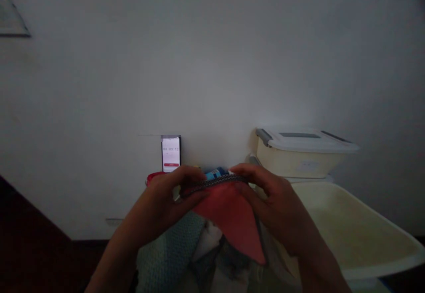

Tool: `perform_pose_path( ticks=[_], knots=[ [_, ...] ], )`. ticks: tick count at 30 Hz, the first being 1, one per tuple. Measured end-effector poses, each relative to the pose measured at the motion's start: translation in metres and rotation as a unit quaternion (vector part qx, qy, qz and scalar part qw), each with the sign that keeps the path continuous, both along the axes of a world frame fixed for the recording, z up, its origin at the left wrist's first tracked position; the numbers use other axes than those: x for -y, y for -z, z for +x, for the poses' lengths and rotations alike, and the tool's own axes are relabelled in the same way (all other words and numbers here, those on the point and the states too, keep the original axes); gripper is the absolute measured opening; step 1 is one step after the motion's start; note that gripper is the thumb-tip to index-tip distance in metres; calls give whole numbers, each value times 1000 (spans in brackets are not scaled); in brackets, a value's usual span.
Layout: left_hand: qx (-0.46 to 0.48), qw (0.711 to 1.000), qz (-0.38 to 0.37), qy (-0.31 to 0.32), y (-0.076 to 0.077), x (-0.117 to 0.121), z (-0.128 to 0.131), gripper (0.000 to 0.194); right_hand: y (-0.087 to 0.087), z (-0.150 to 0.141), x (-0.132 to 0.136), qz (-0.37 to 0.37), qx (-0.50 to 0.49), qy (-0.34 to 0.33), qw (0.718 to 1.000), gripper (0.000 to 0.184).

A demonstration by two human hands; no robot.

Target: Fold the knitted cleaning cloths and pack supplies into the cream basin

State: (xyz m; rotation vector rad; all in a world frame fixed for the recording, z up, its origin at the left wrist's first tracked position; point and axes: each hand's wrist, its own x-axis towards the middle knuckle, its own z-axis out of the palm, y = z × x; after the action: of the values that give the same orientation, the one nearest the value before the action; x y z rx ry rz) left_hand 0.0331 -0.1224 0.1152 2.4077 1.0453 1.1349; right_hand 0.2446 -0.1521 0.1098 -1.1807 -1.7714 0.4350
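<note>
A coral-red cloth with a dark, patterned band along its top and a dark trim hangs between my two hands; its exact kind cannot be told. My left hand pinches the left end of the band between thumb and fingers. At the right end, my right hand grips the same band. The cloth's lower part droops to a point on the right. Beneath it lies a pile of grey and whitish cloth, with a teal textured fabric to its left. The picture is dim.
A phone showing a timer stands against the wall. Behind the cloth are a blue package and a red rim, both partly hidden. On the right are a lidded storage box and a cream basin.
</note>
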Motion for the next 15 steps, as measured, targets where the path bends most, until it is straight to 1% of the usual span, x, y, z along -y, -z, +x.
perform_pose_path(
  ticks=[2,4,7,10,13,15],
  knots=[
    [-2,1000,1,-17,-1,-4,-4,14,0,4,-2,11,-4,15,1000,15],
    [3,1000,4,-21,-2,-6,-5,11,0,5,-3,10,-5,12,1000,12],
    [21,1000,3,1,-3,-4,-2,7,1,3,-2,2,8,-21,1000,14],
    [51,998,-16,25,-3,0,3,7,-1,1,0,2,12,-43,999,17],
    [132,989,-55,30,0,2,5,8,-5,2,2,-3,-2,-35,999,10],
    [218,972,-90,22,2,2,7,7,-6,3,3,-10,-24,-24,999,8]
  ],
)
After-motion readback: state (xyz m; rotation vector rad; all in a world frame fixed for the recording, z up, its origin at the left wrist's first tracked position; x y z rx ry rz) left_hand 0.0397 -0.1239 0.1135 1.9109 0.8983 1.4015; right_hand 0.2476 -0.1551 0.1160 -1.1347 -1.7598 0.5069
